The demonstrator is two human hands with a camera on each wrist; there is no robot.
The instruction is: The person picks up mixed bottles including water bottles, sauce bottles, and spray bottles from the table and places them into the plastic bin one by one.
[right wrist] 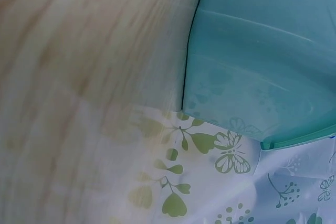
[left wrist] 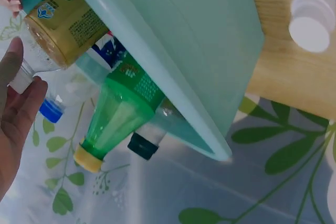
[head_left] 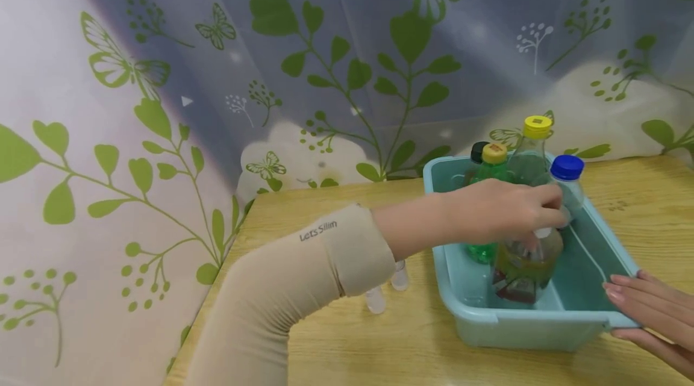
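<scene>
A pale curtain printed with green leaves and butterflies point(head_left: 336, 67) hangs behind a light wooden table point(head_left: 347, 338), which carries a light teal plastic tub point(head_left: 542, 329) near its right end. The left hand point(head_left: 504, 211), on an arm in a beige sleeve point(head_left: 303, 277), reaches across into the tub, its grip curled over the top of a clear plastic bottle with a yellow-green label and a white cap point(head_left: 526, 265). That bottle stands upright against the tub's near wall; its body is transparent with a yellowish tint, and the lower label shows dark red and white. In the left wrist view the same bottle point(left wrist: 58, 24) shows a gold label with small print, and the fingers point(left wrist: 21, 108) lie beside its white neck. Behind it in the tub stand a green plastic bottle with a yellow cap point(head_left: 490, 163), a dark-capped bottle point(head_left: 479, 152), a clear bottle with a yellow cap point(head_left: 534, 145) and a clear bottle with a blue cap point(head_left: 567, 181). The right hand point(head_left: 650, 314) rests with straight, relaxed fingers against the tub's near right corner, its grip apart. Two small clear capped containers point(head_left: 387, 289) stand on the table just left of the tub, partly behind the sleeve.
</scene>
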